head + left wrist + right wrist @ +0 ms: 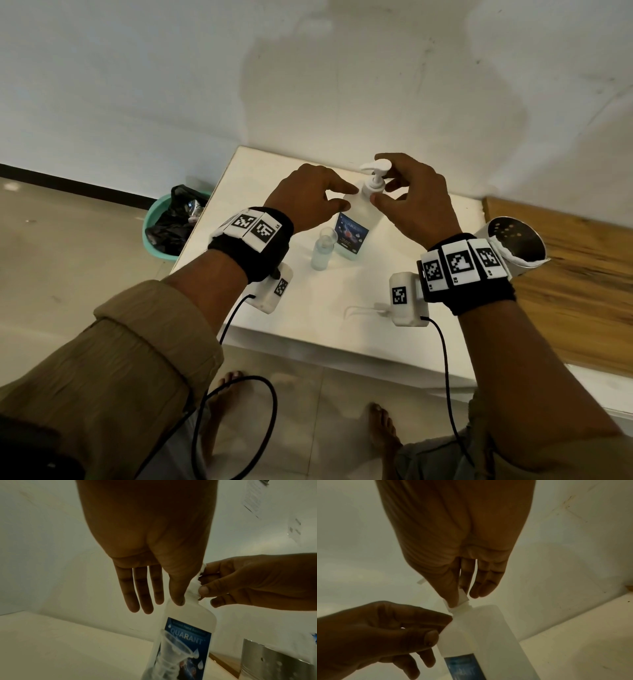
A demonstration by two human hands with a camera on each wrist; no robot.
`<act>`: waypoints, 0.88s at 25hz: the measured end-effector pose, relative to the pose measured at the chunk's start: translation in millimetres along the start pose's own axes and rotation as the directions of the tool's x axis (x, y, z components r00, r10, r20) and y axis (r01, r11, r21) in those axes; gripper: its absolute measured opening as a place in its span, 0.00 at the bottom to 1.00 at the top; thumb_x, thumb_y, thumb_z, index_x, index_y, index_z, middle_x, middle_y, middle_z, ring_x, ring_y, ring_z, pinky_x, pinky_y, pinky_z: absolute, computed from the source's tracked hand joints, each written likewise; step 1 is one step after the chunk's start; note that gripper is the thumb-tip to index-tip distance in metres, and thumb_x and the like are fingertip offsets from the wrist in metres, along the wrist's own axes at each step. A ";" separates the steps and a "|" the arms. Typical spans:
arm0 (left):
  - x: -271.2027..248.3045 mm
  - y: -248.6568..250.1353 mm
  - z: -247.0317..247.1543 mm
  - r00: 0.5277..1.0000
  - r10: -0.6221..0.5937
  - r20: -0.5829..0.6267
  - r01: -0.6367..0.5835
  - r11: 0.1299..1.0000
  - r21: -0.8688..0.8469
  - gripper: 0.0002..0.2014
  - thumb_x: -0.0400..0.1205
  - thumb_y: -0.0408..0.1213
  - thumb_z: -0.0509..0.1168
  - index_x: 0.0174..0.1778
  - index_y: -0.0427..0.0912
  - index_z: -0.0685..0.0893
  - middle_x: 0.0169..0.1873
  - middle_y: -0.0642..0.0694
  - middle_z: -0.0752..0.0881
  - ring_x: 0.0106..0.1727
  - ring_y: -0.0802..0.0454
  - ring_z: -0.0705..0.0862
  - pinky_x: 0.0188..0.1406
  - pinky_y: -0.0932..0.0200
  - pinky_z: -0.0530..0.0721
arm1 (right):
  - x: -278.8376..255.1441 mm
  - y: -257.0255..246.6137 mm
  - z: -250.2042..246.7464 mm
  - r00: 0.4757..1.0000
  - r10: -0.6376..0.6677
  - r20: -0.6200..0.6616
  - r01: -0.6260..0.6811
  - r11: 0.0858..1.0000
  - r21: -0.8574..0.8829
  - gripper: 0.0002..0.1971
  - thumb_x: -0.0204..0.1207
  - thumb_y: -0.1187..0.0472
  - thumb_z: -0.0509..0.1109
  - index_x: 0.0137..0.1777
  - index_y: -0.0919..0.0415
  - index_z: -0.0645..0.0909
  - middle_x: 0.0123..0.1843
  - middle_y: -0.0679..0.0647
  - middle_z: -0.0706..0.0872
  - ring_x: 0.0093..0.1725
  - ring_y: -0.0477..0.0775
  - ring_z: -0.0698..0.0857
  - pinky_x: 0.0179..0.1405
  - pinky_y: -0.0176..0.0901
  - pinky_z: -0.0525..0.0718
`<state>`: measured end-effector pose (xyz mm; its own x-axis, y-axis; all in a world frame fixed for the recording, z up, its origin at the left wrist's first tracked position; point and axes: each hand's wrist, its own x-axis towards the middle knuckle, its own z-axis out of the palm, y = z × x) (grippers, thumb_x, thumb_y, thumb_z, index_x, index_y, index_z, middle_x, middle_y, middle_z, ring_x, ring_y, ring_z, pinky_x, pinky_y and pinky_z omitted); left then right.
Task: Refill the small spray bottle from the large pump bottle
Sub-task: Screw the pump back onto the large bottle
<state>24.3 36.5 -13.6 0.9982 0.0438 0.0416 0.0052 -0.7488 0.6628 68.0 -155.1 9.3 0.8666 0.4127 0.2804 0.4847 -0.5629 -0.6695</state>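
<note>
White table: low, square-cornered, set against the wall; bears all the task items.

Wooden surface: adjoins the table's right edge.

Teal bin: on the floor left of the table, lined with a black bag.

Metal perforated canister: at the table's right edge, beside the right wrist; open mouth turned toward the camera.

Large pump bottle: upright near the table's centre, long axis vertical, blue label (reads "QUARANT" in the left wrist view) facing the person. White pump head on top, spout pointing left, toward the left hand.

Left hand: thumb and forefinger touch the bottle's shoulder from the left; the other fingers are extended and clear of it.

Right hand: thumb and fingers curled round the white pump collar at the neck, pinching it.

Small spray bottle: upright, clear, just in front of and left of the large bottle, partly overlapping its label in the head view; mouth open, upward.

Spray top with dip tube: lies flat on the table near the front, partly hidden by the right wrist unit.
</note>
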 end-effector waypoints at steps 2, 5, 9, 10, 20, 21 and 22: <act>-0.4 0.3 -0.7 1.000 -0.004 0.002 0.004 1.000 -0.002 0.14 0.77 0.48 0.72 0.59 0.62 0.88 0.56 0.57 0.88 0.42 0.57 0.84 0.56 0.53 0.84 | -0.4 2.5 2.9 0.999 0.045 -0.018 -0.045 0.999 -0.024 0.26 0.70 0.54 0.81 0.67 0.52 0.80 0.50 0.43 0.87 0.43 0.41 0.83 0.40 0.20 0.73; -0.9 1.4 -1.4 1.000 -0.010 0.004 0.010 1.000 0.002 0.14 0.78 0.49 0.72 0.59 0.63 0.88 0.56 0.56 0.88 0.43 0.58 0.83 0.55 0.54 0.83 | -0.6 7.1 0.7 0.997 0.075 0.013 -0.074 0.996 -0.047 0.32 0.67 0.50 0.83 0.70 0.54 0.77 0.52 0.46 0.85 0.45 0.43 0.81 0.41 0.22 0.72; -0.9 2.1 -2.0 1.000 -0.014 0.008 0.014 1.000 0.007 0.14 0.78 0.48 0.72 0.60 0.62 0.88 0.56 0.54 0.88 0.43 0.56 0.83 0.54 0.55 0.82 | 1.6 8.7 -7.3 0.998 0.035 0.052 -0.034 0.999 -0.013 0.38 0.69 0.56 0.82 0.78 0.52 0.70 0.58 0.42 0.82 0.52 0.47 0.83 0.48 0.39 0.82; -1.0 2.0 -2.0 1.000 -0.016 0.008 0.016 1.000 0.005 0.14 0.78 0.48 0.72 0.60 0.62 0.88 0.56 0.54 0.88 0.43 0.56 0.83 0.54 0.55 0.82 | 1.9 8.8 -6.9 0.999 0.022 0.046 -0.022 1.000 -0.009 0.37 0.70 0.59 0.81 0.78 0.52 0.70 0.57 0.42 0.83 0.52 0.45 0.83 0.49 0.41 0.84; -1.3 3.2 -3.4 1.000 -0.008 0.009 0.008 1.000 -0.008 0.13 0.80 0.47 0.70 0.60 0.60 0.88 0.54 0.54 0.88 0.42 0.57 0.82 0.52 0.57 0.81 | 2.2 12.2 -4.1 0.999 0.015 0.040 -0.014 1.000 -0.009 0.39 0.68 0.53 0.83 0.78 0.53 0.69 0.56 0.42 0.82 0.49 0.46 0.82 0.44 0.30 0.77; -1.3 3.2 -3.4 1.000 -0.006 0.004 0.006 1.000 -0.013 0.13 0.80 0.46 0.70 0.60 0.60 0.88 0.52 0.55 0.88 0.41 0.57 0.82 0.52 0.58 0.82 | 2.8 12.0 -5.8 0.999 0.010 0.048 -0.010 1.000 -0.001 0.40 0.69 0.53 0.82 0.79 0.53 0.67 0.58 0.42 0.82 0.50 0.46 0.82 0.45 0.34 0.79; -1.3 3.2 -3.3 1.000 -0.004 -0.001 0.004 1.000 -0.015 0.12 0.80 0.46 0.70 0.59 0.60 0.89 0.51 0.55 0.88 0.41 0.56 0.82 0.53 0.57 0.82 | 3.3 11.8 -6.5 0.999 0.003 0.047 -0.004 1.000 0.005 0.40 0.70 0.54 0.81 0.80 0.53 0.67 0.59 0.42 0.83 0.50 0.46 0.82 0.46 0.37 0.82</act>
<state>22.8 36.2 -9.1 0.9981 0.0474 0.0392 0.0086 -0.7384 0.6743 77.3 -165.0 6.8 0.8619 0.4436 0.2457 0.4808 -0.5606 -0.6743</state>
